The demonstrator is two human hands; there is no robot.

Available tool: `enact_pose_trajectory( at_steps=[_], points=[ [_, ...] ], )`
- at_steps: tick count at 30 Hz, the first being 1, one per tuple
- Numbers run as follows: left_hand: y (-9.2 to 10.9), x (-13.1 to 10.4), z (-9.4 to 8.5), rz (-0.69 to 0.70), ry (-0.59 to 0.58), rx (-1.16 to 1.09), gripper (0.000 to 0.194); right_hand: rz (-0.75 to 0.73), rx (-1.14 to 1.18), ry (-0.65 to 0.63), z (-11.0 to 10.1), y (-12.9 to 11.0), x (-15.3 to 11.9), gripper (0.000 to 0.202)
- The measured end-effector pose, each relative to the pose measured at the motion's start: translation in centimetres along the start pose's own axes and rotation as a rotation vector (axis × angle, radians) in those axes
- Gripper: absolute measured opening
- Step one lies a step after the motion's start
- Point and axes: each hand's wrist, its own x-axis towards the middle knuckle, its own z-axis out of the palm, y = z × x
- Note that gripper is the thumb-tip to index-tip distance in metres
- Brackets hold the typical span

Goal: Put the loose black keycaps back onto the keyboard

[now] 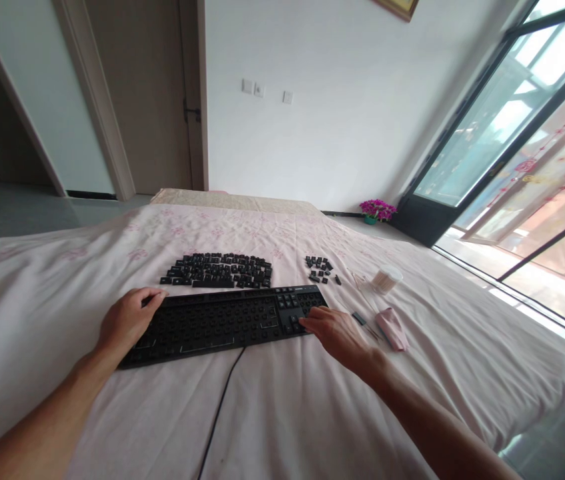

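Observation:
A black keyboard (222,320) lies at a slant on the bedsheet, most of its main block stripped of keycaps. Some caps remain on it, around the navigation and arrow keys. My left hand (130,317) is closed at the keyboard's far left corner, thumb and index finger against the edge. The fingertips of my right hand (330,330) are bent together over the keys between the arrow cluster and number pad; whatever is between them is hidden. Beyond the keyboard sit a large group of loose keycaps (222,270) in rows and a smaller keycap group (318,267).
Right of the keyboard are a clear tub of cotton swabs (387,280), a folded pink cloth (391,329) and a small dark-handled tool (360,319). The keyboard's cable (220,407) runs toward me over the pale sheet (282,413). Purple flowers (378,210) stand beyond the bed.

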Motion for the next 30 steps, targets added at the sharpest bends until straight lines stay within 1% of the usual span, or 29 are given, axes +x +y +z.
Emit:
enact_pose_trajectory(
  at_steps=[6, 8, 12, 15, 18, 20, 22, 24, 26, 27, 30],
  points=[
    [-0.3, 0.1, 0.2, -0.004, 0.006, -0.001, 0.04, 0.04, -0.032, 0.032, 0.5, -0.7, -0.8, 0.023],
    [-0.4, 0.1, 0.2, -0.005, 0.007, -0.003, 0.04, 0.061, -0.054, 0.051, 0.9, -1.0, -1.3, 0.03],
    [-0.2, 0.1, 0.0, 0.004, 0.003, -0.006, 0.04, 0.084, -0.112, 0.062, 1.9, -1.8, -2.3, 0.053],
    [0.0, 0.0, -0.1, 0.006, -0.002, -0.002, 0.041, 0.098, -0.131, 0.063, 2.5, -2.4, -2.7, 0.058],
    [0.0, 0.0, -0.2, 0.013, -0.002, -0.004, 0.041, 0.115, -0.101, 0.076, 2.6, -2.6, -2.9, 0.06],
    [0.1, 0.0, -0.2, 0.006, -0.003, -0.01, 0.041, 0.115, -0.027, 0.083, 2.4, -2.1, -2.9, 0.059],
    [0.0, 0.0, -0.1, -0.012, -0.009, -0.016, 0.041, 0.135, 0.101, 0.119, 2.2, -1.0, -2.7, 0.053],
    [-0.1, 0.1, -0.1, -0.029, -0.021, -0.029, 0.042, 0.228, 0.223, 0.198, 2.3, 0.6, -2.3, 0.047],
    [-0.4, 0.2, 0.0, -0.046, -0.031, -0.049, 0.043, 0.365, 0.279, 0.273, 2.9, 2.2, -1.8, 0.043],
    [-0.5, 0.2, 0.1, -0.057, -0.034, -0.059, 0.044, 0.419, 0.285, 0.287, 3.4, 2.9, -1.5, 0.043],
    [-0.8, 0.4, 0.1, -0.077, -0.04, -0.086, 0.044, 0.476, 0.298, 0.25, 4.8, 4.3, -0.8, 0.044]
  ],
)
